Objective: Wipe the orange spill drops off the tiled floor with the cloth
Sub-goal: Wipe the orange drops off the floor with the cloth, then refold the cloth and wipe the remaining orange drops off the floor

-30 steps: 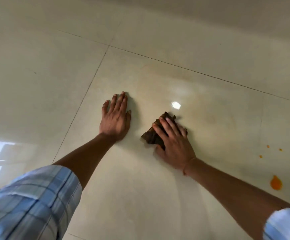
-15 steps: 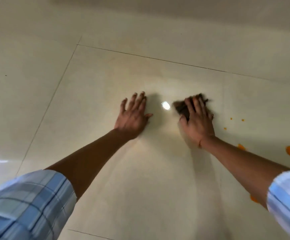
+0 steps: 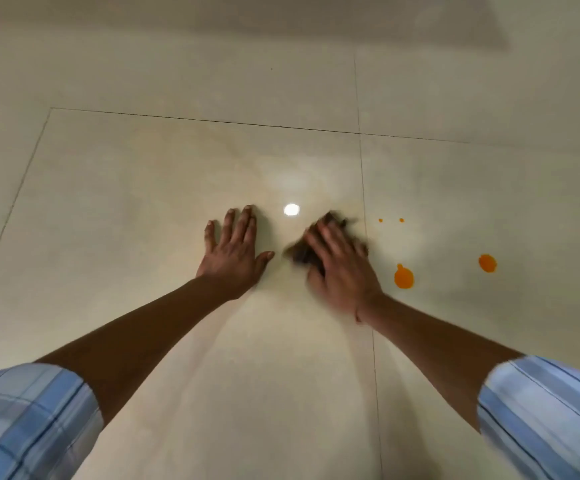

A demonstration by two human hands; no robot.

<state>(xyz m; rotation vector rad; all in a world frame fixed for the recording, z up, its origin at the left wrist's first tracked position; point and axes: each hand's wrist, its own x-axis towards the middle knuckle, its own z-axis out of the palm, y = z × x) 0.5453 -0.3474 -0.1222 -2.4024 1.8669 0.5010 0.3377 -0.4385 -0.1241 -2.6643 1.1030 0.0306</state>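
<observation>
Soft dim light — lamp glare (image 3: 291,209) on floor (image 3: 177,174) — right hand (image 3: 342,268) motion-blurred.

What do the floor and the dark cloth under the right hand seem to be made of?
Floor: likely ceramic or porcelain tile, glossy; it shows a bright reflection and thin grout lines. Cloth: seems soft fabric, dark brown, matte, crumpled under the right hand; blur hides its weave.

Head camera, forward-down onto floor (image 3: 136,209)
</observation>
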